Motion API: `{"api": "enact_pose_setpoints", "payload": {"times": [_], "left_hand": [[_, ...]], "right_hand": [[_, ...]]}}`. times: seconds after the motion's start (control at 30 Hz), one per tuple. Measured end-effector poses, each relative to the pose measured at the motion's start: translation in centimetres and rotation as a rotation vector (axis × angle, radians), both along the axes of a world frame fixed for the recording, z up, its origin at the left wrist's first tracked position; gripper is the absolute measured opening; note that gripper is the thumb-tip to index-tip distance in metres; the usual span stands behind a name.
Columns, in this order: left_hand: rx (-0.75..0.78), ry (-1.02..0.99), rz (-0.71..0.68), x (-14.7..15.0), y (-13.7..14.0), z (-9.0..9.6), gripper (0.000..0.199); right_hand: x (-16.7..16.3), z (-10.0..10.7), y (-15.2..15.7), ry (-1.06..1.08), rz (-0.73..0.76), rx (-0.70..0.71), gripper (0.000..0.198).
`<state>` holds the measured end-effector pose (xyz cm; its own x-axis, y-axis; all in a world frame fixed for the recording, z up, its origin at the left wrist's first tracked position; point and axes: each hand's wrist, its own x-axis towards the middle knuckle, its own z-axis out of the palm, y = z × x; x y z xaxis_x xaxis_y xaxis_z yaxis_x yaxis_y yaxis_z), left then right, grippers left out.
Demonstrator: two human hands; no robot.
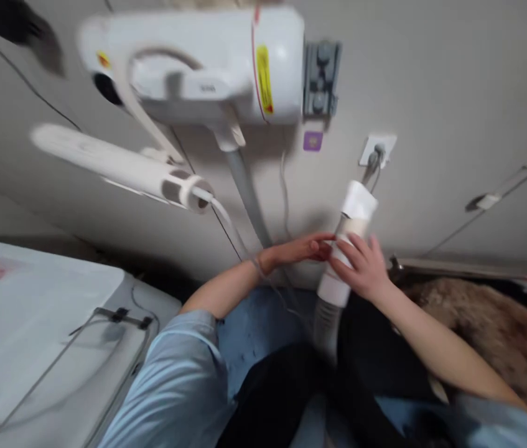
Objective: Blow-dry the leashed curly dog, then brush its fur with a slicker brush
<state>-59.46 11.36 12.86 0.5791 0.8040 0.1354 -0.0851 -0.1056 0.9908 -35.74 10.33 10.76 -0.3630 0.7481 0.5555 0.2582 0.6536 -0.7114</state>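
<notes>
A white tubular nozzle (335,287) stands tilted on the end of a grey ribbed hose (326,326), in front of my body. My right hand (361,264) lies over the nozzle's right side, its fingers bent across the front and the thumb raised. From the left, my left hand (303,249) meets the nozzle's other side; its index finger reaches toward my right fingertips and the other fingers are curled against the tube. Part of the left fingers' contact is blurred. The hose's lower end disappears by my dark clothing.
A white cylindrical machine (188,68) is fixed to the wall, with a grey pipe (249,199) below it. A white wand with a cord (118,165) hangs left. A plugged socket (378,151) is above the nozzle. White cabinet (48,274) left, brown fur (482,330) right.
</notes>
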Motion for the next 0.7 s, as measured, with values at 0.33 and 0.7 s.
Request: {"api": "enact_pose_setpoints", "payload": {"times": [0.33, 0.7], "left_hand": [[0.029, -0.012, 0.452, 0.3, 1.3, -6.6, 0.075], [0.349, -0.031, 0.217, -11.7, -4.2, -3.7, 0.114]], "right_hand": [[-8.7, -12.1, 0.4, 0.245, -0.106, -0.285, 0.056], [-11.8, -18.6, -15.7, 0.293, -0.073, -0.559, 0.047]]}}
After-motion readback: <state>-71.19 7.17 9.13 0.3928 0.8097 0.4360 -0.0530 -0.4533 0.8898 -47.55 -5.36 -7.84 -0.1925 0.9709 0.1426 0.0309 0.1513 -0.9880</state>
